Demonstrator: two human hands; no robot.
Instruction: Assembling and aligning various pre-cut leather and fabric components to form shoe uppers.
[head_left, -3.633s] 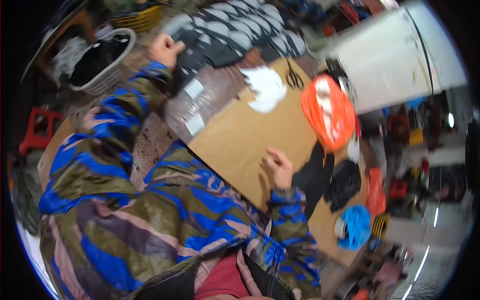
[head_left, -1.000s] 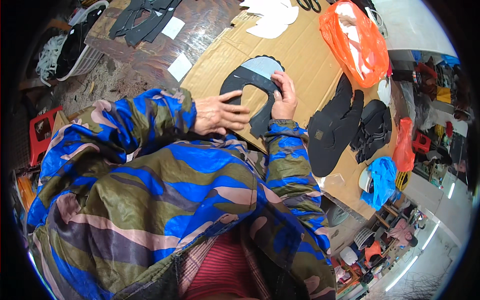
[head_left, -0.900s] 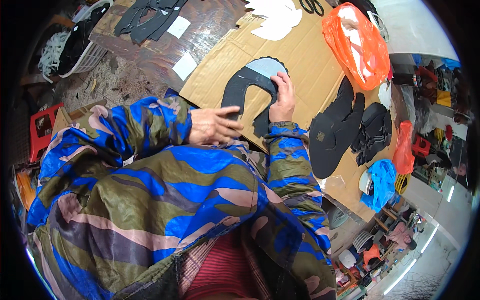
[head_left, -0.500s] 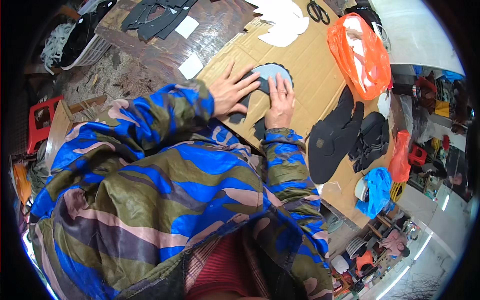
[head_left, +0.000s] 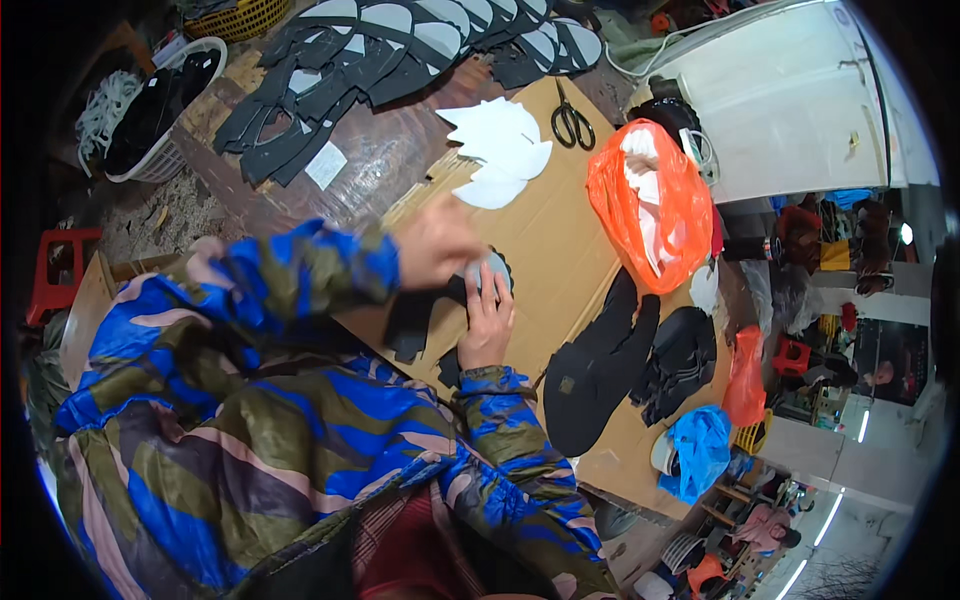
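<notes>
I see right hand point(head_left: 487, 320) flat, unclamped, on black U-shaped flat piece point(head_left: 408, 325) with pale-grey end, over brown cardboard sheet point(head_left: 560, 220); left hand point(head_left: 437, 240) near, blurred, can't tell its grip

Left grip point(head_left: 440, 242) blurred; edges bowed

1. One left hand point(head_left: 440, 243) and one right hand point(head_left: 488, 318), centre.
2. One curved black piece point(head_left: 408, 325), centre.
3. One pair of scissors point(head_left: 568, 109), upper centre.
4. Two orange-red bags point(head_left: 690, 215), right.
5. One blue bag point(head_left: 700, 455), lower right.
6. Overlapping black-and-grey pieces point(head_left: 390, 80), top: probably over ten.
</notes>
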